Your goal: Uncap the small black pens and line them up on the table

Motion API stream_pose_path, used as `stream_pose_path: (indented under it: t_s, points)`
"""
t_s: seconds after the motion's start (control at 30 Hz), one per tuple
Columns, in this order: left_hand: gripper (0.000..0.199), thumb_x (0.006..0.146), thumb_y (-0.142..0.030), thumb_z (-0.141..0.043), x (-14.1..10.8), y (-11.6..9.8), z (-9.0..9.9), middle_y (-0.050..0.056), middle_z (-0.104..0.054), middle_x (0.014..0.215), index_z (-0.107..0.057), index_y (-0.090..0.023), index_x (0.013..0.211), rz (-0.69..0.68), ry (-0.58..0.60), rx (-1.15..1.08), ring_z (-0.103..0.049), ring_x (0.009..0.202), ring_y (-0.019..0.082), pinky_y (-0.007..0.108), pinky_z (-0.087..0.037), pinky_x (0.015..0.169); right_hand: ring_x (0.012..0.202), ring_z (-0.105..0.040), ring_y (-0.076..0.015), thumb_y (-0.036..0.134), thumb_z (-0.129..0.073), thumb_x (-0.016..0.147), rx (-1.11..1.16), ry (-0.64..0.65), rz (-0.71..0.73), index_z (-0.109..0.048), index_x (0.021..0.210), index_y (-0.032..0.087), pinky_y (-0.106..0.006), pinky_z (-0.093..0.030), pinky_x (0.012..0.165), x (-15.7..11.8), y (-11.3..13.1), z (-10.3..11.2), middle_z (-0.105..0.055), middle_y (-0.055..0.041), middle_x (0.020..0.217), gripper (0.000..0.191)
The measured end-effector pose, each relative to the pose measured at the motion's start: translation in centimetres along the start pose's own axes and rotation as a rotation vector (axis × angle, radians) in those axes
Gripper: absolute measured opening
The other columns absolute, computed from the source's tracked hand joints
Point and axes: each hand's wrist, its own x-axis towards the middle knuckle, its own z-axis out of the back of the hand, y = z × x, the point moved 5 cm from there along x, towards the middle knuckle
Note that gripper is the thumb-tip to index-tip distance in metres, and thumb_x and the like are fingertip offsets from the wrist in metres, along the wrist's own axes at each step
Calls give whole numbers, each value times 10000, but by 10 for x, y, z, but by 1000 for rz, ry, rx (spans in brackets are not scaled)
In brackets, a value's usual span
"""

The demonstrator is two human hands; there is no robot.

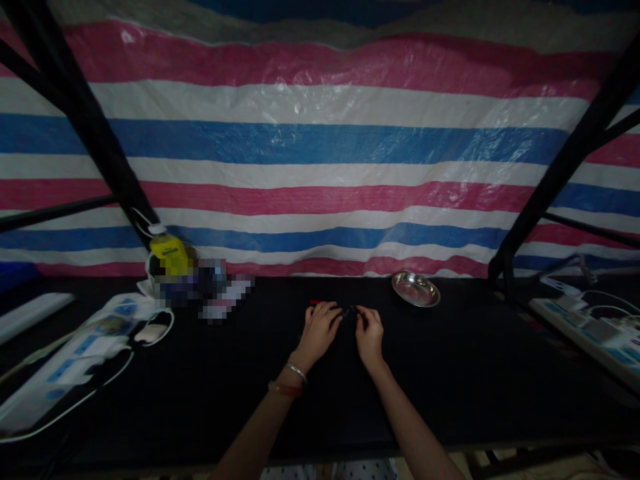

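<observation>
Near the middle of the black table (280, 400), my left hand (317, 330) is closed with its fingers bent, palm down. A small dark piece (349, 311) shows between the fingertips of both hands; it is too dim against the table to name. My right hand (370, 337) is curled in a pinch at the right end of that piece. Just behind my left fingers lies a small red thing (315, 302), partly hidden by them. To the right, beyond my right hand, sits a shiny round metal dish (416, 289).
On the left lie a white power strip (70, 363) with cables, a yellow bottle (169, 252) and blurred items (227, 297). Another power strip (590, 340) with plugs is at the right. Black metal posts (560, 160) slant up both sides before a striped sheet (330, 143).
</observation>
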Motion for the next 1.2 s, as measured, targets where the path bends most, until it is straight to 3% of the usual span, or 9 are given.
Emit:
stream_pose_path:
  t_s: [0.2,0.37,0.97,1.2]
  points:
    - [161,835,-248,-536,33,8,-8,60,-613,1142,-681,-241,903,12,105,84,-490,1090,231,440,-295,894,829,-574,-185,194,-425,811,18,-26,-11,-640,934,149,-333,-463,781,1,-2,0,-589,-86,871,252]
    - [135,805,-183,-563,34,11,-15,39,-638,1105,-684,-244,803,28,170,83,-503,1072,224,445,-279,893,836,-576,-184,198,-428,811,34,-19,-17,-641,933,144,-323,-464,776,2,0,1,-591,-88,881,251]
    - [109,807,-134,-531,25,-3,-10,56,-568,1107,-614,-199,779,-66,148,37,-453,1095,221,401,-291,896,849,-583,-182,163,-444,797,52,20,-11,-656,916,170,-331,-461,798,2,5,0,-602,-79,893,243]
    - [151,877,-233,-452,20,5,13,17,-639,949,-602,-218,887,34,-18,-110,-522,983,178,347,-320,864,870,-583,-177,197,-450,819,109,42,24,-659,926,177,-327,-474,801,4,16,1,-605,-76,897,235]
